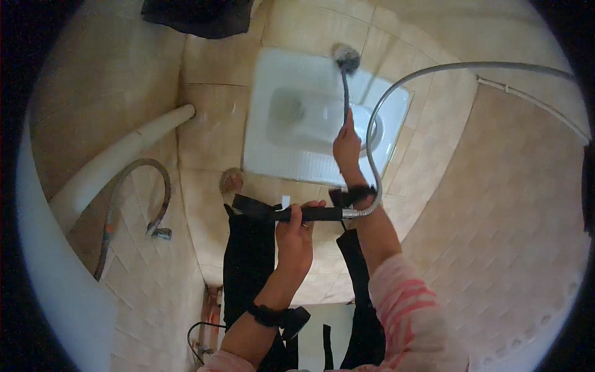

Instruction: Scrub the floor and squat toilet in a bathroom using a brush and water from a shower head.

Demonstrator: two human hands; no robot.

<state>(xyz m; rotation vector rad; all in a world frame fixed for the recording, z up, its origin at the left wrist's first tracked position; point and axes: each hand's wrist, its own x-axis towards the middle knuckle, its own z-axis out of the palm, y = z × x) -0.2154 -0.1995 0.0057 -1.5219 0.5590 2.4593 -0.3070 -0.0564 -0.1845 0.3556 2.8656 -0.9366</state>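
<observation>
My left hand (295, 242) is closed around the black handle of a hand shower (320, 214), whose head points left. A flexible metal hose (372, 139) leaves the handle's right end, curves up past my right wrist and runs off to the upper right. My right hand (347, 144) grips the thin stick of a toilet brush (346, 93). The brush's round grey bristle head (347, 59) is over the far edge of a white ceramic squat toilet (260, 139); whether it touches, I cannot tell. My right hand is above the toilet's near right part.
Beige tiled floor (211, 125) surrounds the toilet. A thick white pipe (125, 149) slants into the left corner. Near it hangs another hose (162, 172) with a metal end. A black object (200, 18) stands at the far left. My foot (231, 181) is by the toilet's near left corner.
</observation>
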